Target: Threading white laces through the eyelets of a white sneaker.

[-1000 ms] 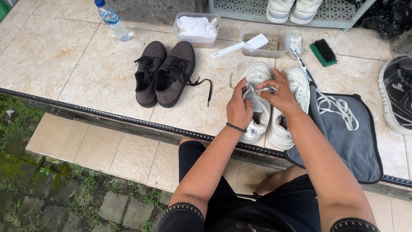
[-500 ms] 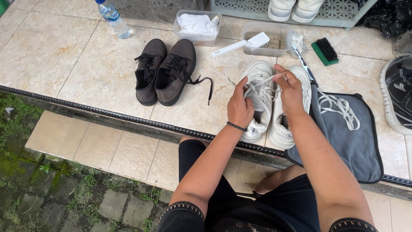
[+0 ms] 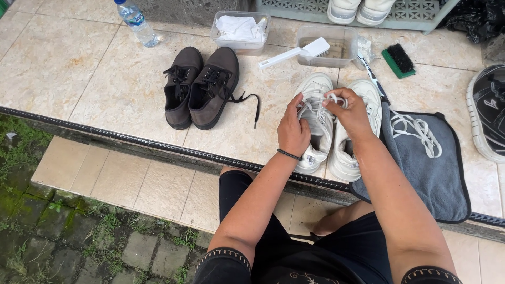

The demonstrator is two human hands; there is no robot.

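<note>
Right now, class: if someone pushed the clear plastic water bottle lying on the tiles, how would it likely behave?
The water bottle lies on its side on smooth tiles, so a sideways push would probably roll it. It looks part empty, so likely light for its size. Its thin clear wall may dent under a squeeze.

We note white sneakers [image 3: 336, 126]: smooth, leather-like, matt | dark shoes [image 3: 202, 87]: matt cloth | grey towel [image 3: 428, 168], right: soft cloth | far bottle [image 3: 135, 21] and tubs [image 3: 239, 29]: clear plastic | floor tiles [image 3: 79, 68]: glossy, mottled stone look.
</note>
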